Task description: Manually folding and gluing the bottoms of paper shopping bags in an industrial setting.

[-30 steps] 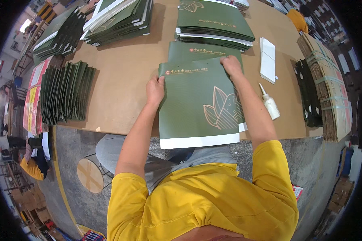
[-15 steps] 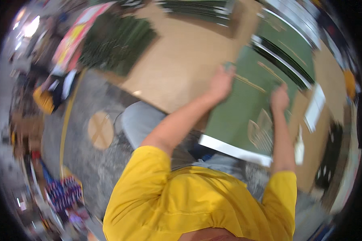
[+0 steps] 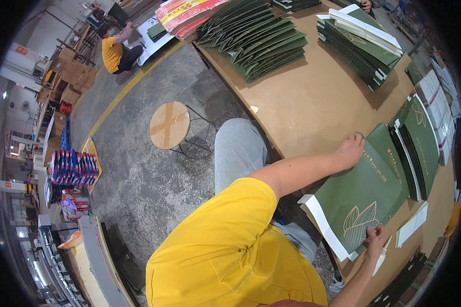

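A flat green paper bag (image 3: 366, 184) with gold leaf outlines lies at the table's near edge, its white flap (image 3: 325, 227) sticking out toward me. My left hand (image 3: 350, 152) grips its far left edge with curled fingers. Down at the near right corner, my right hand (image 3: 376, 238) pinches the bag's edge close to the flap, thumb and fingers together. Just past the bag, more green bags with white edges (image 3: 420, 148) overlap in a pile. A white glue bottle (image 3: 382, 256) lies beside my right hand, partly hidden by it.
Folded green bags (image 3: 256, 41) stand in a row at the far left of the brown table (image 3: 292, 112), with another stack (image 3: 361, 46) farther right. A round stool (image 3: 170, 125) stands on the floor to the left. Farther off, a person in yellow (image 3: 115, 51) crouches.
My view has swung, so the table now sits farther right. My right hand has slid from the bag's right side down to its near corner. My left hand stays by the left edge.
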